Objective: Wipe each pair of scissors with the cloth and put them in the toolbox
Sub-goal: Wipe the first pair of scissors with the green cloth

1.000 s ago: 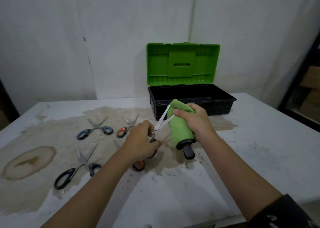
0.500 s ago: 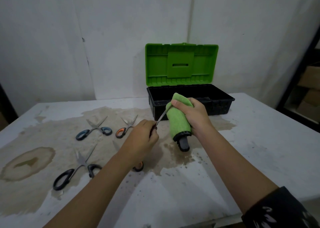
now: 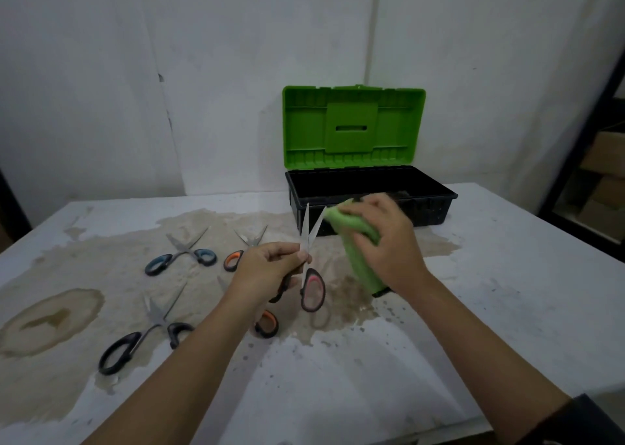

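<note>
A: Nearest first?
B: Black-handled scissors (image 3: 142, 334) lie on the stained table (image 3: 507, 309), front left, blades open and pointing away. Just right of them, an orange handle loop (image 3: 267, 324) shows from under the left forearm; rest of that pair is hidden.

A: Hands?
B: Left hand (image 3: 267, 268) is pinched on a red-and-black pair of scissors (image 3: 309, 258) at the pivot, held above the table. Blades point up and stand slightly apart, handles hang down. Right hand (image 3: 385, 245) is wrapped around a green cloth (image 3: 358, 255). Cloth's top end sits right at the right blade tip; contact is blurred, can't tell if it touches. Something black pokes out of the cloth's lower end, can't tell what.

A: Behind that?
B: Two more pairs flat on the stain: blue-handled scissors (image 3: 184, 255) to the left, orange-handled scissors (image 3: 241, 251) next to them, partly behind the left hand.

A: Toolbox?
B: Toolbox (image 3: 433, 204) at the back, against the wall, black tub, green lid (image 3: 353, 126) upright and open. Inside is dark, contents unreadable.
</note>
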`<action>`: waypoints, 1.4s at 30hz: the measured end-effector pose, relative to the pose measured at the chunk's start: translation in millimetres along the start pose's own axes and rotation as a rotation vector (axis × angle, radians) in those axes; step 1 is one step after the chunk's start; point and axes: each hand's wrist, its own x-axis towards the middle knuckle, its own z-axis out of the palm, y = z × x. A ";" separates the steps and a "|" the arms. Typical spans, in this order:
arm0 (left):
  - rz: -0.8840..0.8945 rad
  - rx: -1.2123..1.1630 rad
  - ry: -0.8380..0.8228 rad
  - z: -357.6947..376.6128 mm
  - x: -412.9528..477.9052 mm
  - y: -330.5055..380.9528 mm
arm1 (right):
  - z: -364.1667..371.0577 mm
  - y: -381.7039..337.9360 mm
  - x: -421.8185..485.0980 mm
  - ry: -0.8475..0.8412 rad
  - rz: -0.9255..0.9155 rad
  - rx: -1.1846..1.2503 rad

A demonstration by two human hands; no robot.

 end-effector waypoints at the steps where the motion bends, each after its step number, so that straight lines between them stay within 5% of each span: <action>1: -0.001 0.004 0.015 0.7 -0.7 0.0 | 3.1 -3.0 -5.8 -0.059 -0.122 -0.059; 5: 0.027 0.094 0.014 0.7 -4.7 -0.9 | 18.7 -0.3 -24.8 -0.095 -0.402 -0.285; 11: 0.040 0.189 0.008 -2.3 -7.8 -4.7 | 13.2 18.7 -8.8 0.066 -0.113 -0.305; 16: 0.094 0.231 -0.038 -3.6 -12.8 -1.2 | 17.6 -1.7 -25.6 -0.099 -0.294 -0.320; 22: 0.041 0.187 -0.087 -10.0 -20.0 -2.9 | 6.5 22.3 -7.4 0.038 -0.082 -0.321; 29: 0.032 0.225 -0.049 -10.3 -15.2 -2.1 | 23.0 -5.6 -25.4 -0.163 -0.487 -0.341; 36: -0.016 0.212 0.014 -17.6 -14.2 -9.0 | 18.2 30.7 1.7 -0.092 -0.142 -0.378; 42: 0.008 0.228 0.012 -17.4 -10.0 -9.0 | 33.1 -7.5 -26.4 -0.183 -0.453 -0.389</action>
